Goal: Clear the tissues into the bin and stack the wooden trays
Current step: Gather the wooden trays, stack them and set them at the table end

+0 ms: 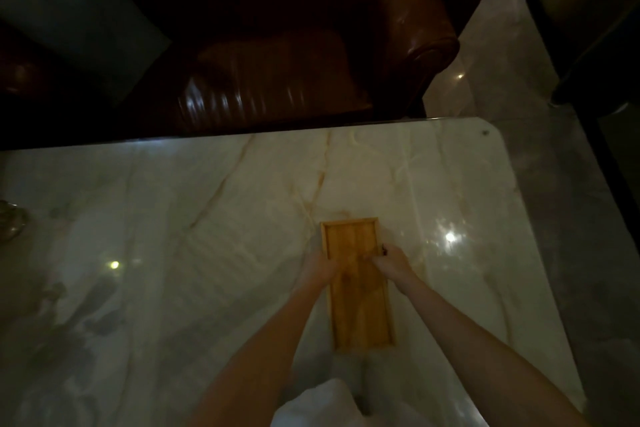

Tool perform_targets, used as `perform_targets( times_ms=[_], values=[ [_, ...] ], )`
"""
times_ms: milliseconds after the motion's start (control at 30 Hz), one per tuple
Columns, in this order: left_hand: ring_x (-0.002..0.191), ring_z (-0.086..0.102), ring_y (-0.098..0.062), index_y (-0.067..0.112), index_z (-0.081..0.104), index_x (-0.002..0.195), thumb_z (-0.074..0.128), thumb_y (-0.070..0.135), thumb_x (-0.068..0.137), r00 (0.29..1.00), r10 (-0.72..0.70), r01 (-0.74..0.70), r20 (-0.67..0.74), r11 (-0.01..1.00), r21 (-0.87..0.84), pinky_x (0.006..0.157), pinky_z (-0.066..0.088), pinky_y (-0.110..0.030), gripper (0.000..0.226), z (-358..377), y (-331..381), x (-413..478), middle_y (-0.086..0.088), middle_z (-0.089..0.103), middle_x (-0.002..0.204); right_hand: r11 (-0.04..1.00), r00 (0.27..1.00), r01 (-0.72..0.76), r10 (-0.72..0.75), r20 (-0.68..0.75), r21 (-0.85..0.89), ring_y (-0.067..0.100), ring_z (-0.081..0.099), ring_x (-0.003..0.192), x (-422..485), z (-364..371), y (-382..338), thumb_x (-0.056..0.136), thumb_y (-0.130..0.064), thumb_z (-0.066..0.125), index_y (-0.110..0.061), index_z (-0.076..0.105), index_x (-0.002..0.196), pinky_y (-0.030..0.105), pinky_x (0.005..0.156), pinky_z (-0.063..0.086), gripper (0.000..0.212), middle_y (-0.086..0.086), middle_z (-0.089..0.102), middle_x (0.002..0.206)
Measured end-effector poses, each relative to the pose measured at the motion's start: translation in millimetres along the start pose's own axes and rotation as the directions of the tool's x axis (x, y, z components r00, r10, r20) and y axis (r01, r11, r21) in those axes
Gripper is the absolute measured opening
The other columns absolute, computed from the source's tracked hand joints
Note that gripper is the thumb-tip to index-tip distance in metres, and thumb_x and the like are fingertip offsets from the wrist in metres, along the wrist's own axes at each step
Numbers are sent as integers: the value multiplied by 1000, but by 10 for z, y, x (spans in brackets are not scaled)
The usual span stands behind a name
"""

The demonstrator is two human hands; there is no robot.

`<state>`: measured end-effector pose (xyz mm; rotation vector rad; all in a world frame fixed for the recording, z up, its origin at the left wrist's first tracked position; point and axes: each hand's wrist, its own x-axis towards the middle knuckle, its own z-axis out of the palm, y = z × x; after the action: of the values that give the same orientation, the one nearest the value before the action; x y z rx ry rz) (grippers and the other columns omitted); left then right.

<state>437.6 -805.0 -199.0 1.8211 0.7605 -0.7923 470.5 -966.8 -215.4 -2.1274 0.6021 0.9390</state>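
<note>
A long rectangular wooden tray (356, 308) lies on the pale marble table (207, 218), its short end pointing away from me. My left hand (320, 269) grips the tray's left rim near the far end. My right hand (393, 262) grips the right rim opposite it, fingers curled over the edge. The tray's inside looks bare. I cannot tell whether more than one tray lies here. No tissues and no bin show in this dim view.
A brown leather armchair (277, 45) stands just beyond the table's far edge. A metal object (10, 222) sits at the left edge. Polished floor (485, 62) runs to the right, with dark furniture (588, 28) beyond. White cloth (332, 402) is at the bottom.
</note>
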Motion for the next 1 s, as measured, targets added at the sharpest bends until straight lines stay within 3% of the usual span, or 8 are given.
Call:
perform_targets(
  times_ms=[67,133,367,533,633,733,867,1000],
  values=[
    [63,54,-8,6,68,101,57,16,87,1000,-3,3,7,999,-34,55,44,-22,20,7,18,78,0,57,74,999,1000,-22,22,-8,39,33,66,108,10,16,-20,82,-31,75,-5,68,113,48,95,54,41,15,70,116],
    [68,59,-9,8,65,105,58,12,87,1000,-12,11,-4,998,-58,51,44,-22,21,-9,-1,105,-4,61,82,998,999,-5,7,-38,66,34,64,112,-2,47,9,80,-32,77,-5,68,116,47,96,54,46,15,69,118],
    [120,54,-32,4,43,133,67,26,86,986,10,-16,-164,999,-35,98,51,-42,57,-255,56,-122,-13,54,125,974,984,149,-129,-125,170,37,68,103,-332,111,-37,80,-17,80,1,64,118,52,89,56,45,22,70,112],
    [110,55,-33,6,45,117,73,39,79,947,137,-175,-291,978,-111,96,51,-44,57,-506,133,-543,-14,50,117,936,931,330,-302,-204,121,36,65,99,-737,52,-131,79,-15,80,1,60,114,50,86,54,44,20,67,109],
    [103,54,-29,9,44,118,73,40,80,913,238,-291,-331,949,-121,94,51,-44,56,-573,53,-855,-8,44,111,886,871,454,-418,-258,97,25,64,91,-1005,61,-73,81,-14,77,-7,55,110,32,74,49,37,3,65,99],
    [97,59,-24,10,46,115,74,24,81,848,387,-480,-362,850,-216,81,59,-29,46,-542,-221,-1110,-9,55,111,816,777,578,-541,-321,25,17,59,85,-1250,151,87,81,-13,78,-14,50,105,13,62,38,36,-2,60,92],
    [89,59,-2,16,41,113,69,9,85,785,495,-594,-374,772,-226,69,50,-1,41,-449,-605,-1324,-2,56,107,741,700,671,-647,-302,-34,23,58,97,-1537,300,420,88,-37,65,-2,56,116,9,80,41,45,4,58,104],
    [95,57,10,16,37,118,62,8,87,769,574,-631,-280,752,-190,78,47,-2,40,-408,-899,-1460,10,53,105,736,695,668,-669,-263,-108,30,55,107,-1717,385,616,92,-39,61,-3,58,121,29,91,42,46,12,61,114]
  ],
)
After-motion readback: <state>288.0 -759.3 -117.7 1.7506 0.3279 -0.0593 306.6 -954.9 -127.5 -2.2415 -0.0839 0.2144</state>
